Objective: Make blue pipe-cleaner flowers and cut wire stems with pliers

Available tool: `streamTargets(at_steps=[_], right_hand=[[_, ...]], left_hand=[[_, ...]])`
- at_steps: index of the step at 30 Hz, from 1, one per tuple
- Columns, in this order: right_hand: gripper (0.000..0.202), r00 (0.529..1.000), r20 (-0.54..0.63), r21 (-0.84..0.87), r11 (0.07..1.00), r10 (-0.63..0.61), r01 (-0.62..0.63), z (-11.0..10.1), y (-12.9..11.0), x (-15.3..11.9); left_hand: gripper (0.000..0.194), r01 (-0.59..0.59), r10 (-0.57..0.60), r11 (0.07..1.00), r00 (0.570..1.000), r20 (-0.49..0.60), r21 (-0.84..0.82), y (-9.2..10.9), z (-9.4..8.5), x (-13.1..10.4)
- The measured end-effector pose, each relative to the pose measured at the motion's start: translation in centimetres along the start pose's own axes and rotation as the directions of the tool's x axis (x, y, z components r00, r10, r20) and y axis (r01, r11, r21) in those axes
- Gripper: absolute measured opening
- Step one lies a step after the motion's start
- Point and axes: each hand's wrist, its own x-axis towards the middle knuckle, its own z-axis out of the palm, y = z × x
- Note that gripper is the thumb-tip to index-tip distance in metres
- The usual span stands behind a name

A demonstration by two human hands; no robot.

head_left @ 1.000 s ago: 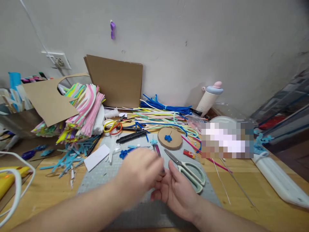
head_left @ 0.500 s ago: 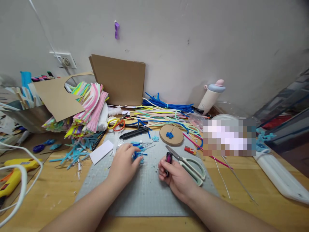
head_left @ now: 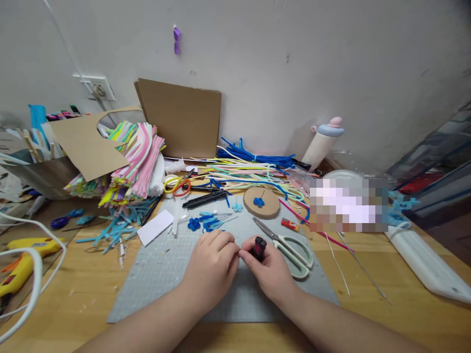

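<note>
Over the cutting mat [head_left: 154, 279] my two hands meet at the fingertips. My left hand [head_left: 213, 264] is closed in a pinch, and its own fingers hide whatever is between them. In the fist of my right hand [head_left: 274, 269] stands a small black and dark-pink lighter [head_left: 259, 247], upright. Just beyond my left hand lie a dark blue pipe-cleaner flower [head_left: 194, 224] and several blue pieces with thin wire stems [head_left: 217, 221]. Scissors with pale green handles [head_left: 294, 250] rest beside my right hand. Another dark blue flower [head_left: 259, 202] sits on a round cardboard disc [head_left: 270, 208].
Loose pipe cleaners [head_left: 243, 179] cover the back of the table, near a leaning cardboard sheet [head_left: 180, 120] and a bottle [head_left: 322, 142]. Left are a thick pipe-cleaner bundle [head_left: 136, 166] and a yellow glue gun [head_left: 22, 264]. An orange-red lighter [head_left: 290, 225] lies right of the disc.
My left hand has moved from the blue pieces towards me and right, and its fingers have closed beside my right hand. The nearer dark blue flower has come into sight.
</note>
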Motion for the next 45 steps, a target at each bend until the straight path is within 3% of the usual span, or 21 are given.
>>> streamTargets(at_steps=[4, 6, 8, 10, 12, 18, 22, 29, 34, 40, 45], right_hand=[[0.019, 0.992, -0.007, 0.339, 0.933, 0.13, -0.12, -0.2, -0.2, 0.6], [0.019, 0.977, 0.033, 0.544, 0.816, 0.211, -0.194, -0.3, -0.4, 1.0], [0.017, 0.96, 0.093, 0.655, 0.71, 0.264, -0.259, -0.4, -0.6, 1.2], [0.015, 0.945, 0.139, 0.7, 0.646, 0.294, -0.304, -0.4, -0.7, 1.2], [0.014, 0.932, 0.177, 0.715, 0.61, 0.315, -0.341, -0.3, -0.7, 1.1], [0.015, 0.919, 0.242, 0.709, 0.591, 0.309, -0.386, 0.4, -1.2, 0.4], [0.019, 0.932, 0.237, 0.685, 0.633, 0.274, -0.361, 1.1, -2.0, 0.6], [0.021, 0.957, 0.132, 0.658, 0.699, 0.257, -0.278, 1.5, -2.9, 1.6], [0.025, 0.958, 0.125, 0.606, 0.745, 0.257, -0.279, 1.8, -2.5, 1.5], [0.046, 0.957, 0.13, 0.484, 0.825, 0.261, -0.291, 0.0, -1.1, 1.5], [0.048, 0.897, 0.309, 0.465, 0.772, 0.317, -0.433, -0.8, -1.0, 1.7]], left_hand=[[0.025, 0.102, -0.126, 0.954, 0.99, -0.069, -0.282, -1.3, -0.3, -0.1], [0.025, 0.212, -0.271, 0.853, 0.961, -0.057, -0.477, -2.2, -0.5, 0.0], [0.02, 0.312, -0.375, 0.685, 0.926, 0.049, -0.658, -3.1, -0.7, 0.1], [0.019, 0.395, -0.363, 0.493, 0.903, 0.23, -0.775, -3.6, -0.6, 0.2], [0.02, 0.458, -0.276, 0.337, 0.884, 0.378, -0.823, -3.8, -0.4, 0.2], [0.022, 0.549, -0.174, 0.075, 0.829, 0.531, -0.832, -3.2, -0.6, 0.4], [0.02, 0.555, -0.177, 0.02, 0.821, 0.543, -0.832, -3.2, -1.0, 0.3], [0.024, 0.54, -0.194, -0.141, 0.807, 0.558, -0.83, -3.2, -0.9, 0.0], [0.024, 0.538, -0.238, -0.092, 0.805, 0.543, -0.838, -3.6, -1.0, 0.1], [0.027, 0.523, -0.38, 0.005, 0.789, 0.482, -0.852, -4.1, -2.0, 0.4], [0.026, 0.535, -0.42, 0.039, 0.775, 0.472, -0.844, -4.4, -2.4, 0.5]])
